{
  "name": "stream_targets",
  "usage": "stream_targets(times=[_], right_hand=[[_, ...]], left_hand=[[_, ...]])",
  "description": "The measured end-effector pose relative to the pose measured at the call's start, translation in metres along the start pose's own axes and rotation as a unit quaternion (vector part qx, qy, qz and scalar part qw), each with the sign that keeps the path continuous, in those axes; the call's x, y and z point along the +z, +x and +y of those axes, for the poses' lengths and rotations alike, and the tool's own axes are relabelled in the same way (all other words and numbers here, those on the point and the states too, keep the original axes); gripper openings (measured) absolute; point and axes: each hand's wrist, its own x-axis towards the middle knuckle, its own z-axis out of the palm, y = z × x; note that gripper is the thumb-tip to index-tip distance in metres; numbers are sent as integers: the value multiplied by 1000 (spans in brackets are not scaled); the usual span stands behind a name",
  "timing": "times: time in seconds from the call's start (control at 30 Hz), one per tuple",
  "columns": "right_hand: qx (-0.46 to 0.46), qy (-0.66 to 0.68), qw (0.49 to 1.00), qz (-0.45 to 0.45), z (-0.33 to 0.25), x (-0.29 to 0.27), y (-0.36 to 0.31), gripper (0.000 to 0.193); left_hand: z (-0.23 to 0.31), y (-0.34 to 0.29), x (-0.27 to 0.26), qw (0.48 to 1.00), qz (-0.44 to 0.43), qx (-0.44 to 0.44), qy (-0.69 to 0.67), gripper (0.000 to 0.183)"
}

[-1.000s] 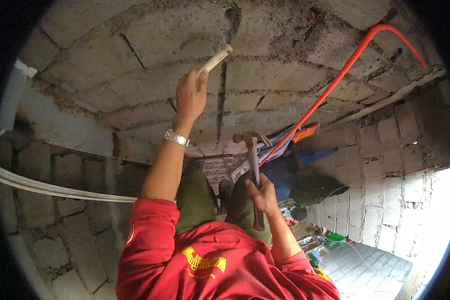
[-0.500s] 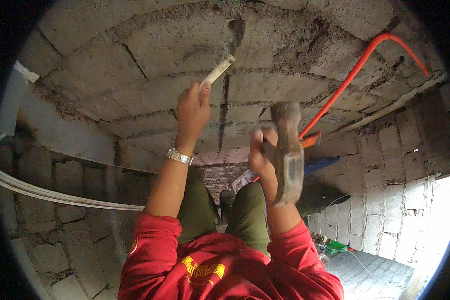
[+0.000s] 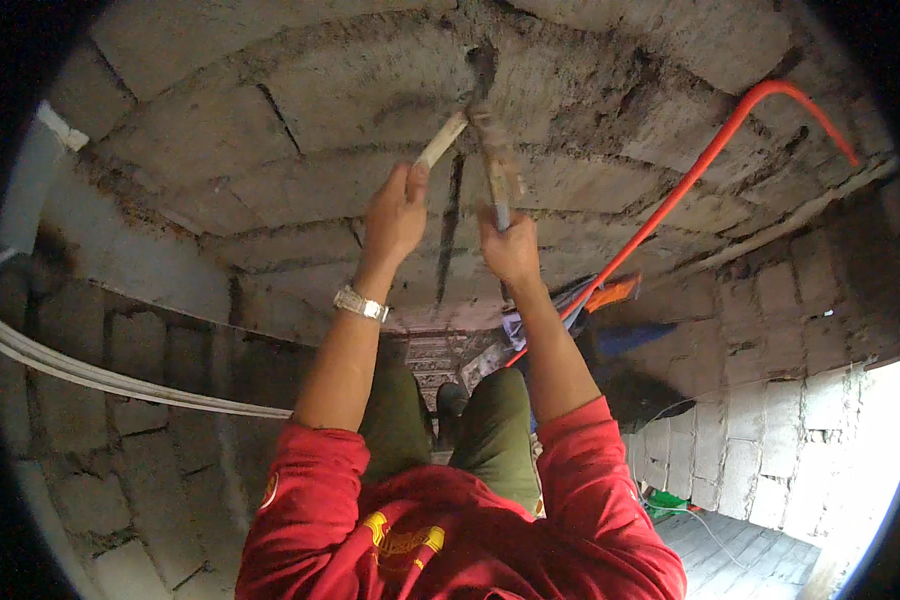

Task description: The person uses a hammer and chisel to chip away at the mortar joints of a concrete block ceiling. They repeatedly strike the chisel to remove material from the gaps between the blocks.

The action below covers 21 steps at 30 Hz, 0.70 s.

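Note:
My left hand, with a metal-banded watch on its wrist, is closed round a short pale stick that slants up to the block wall. Its far end lies just below a dark hole in the wall. In my right hand is a hammer, gripped by the handle. The hammer's blurred head is right beside the stick's far end; whether they touch, I cannot tell.
An orange-red tube arches along the wall at the right. White pipes run in from the left. Dark and blue cloth-like things lie right of my legs. Bright light enters at the lower right.
My right hand has swung the hammer from near my body up and left to the stick's far end. My left hand keeps the stick at nearly the same spot.

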Motion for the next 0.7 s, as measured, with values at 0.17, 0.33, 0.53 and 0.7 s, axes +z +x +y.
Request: stream_targets(times=[0.17,0.33,0.53,0.7], right_hand=[[-10,40,999,17,-9,-5,1,37],[132,-35,989,-51,-1,-1,7,34],[214,207,955,0,7,-13,-46,40],[211,217,953,-28,0,-34,-71,37]], left_hand=[[1,6,-3,997,-46,-54,-13,44],[10,6,-4,990,-84,-96,-57,42],[-12,-5,1,997,-11,78,0,39],[-14,1,-8,999,-29,33,-15,44]])
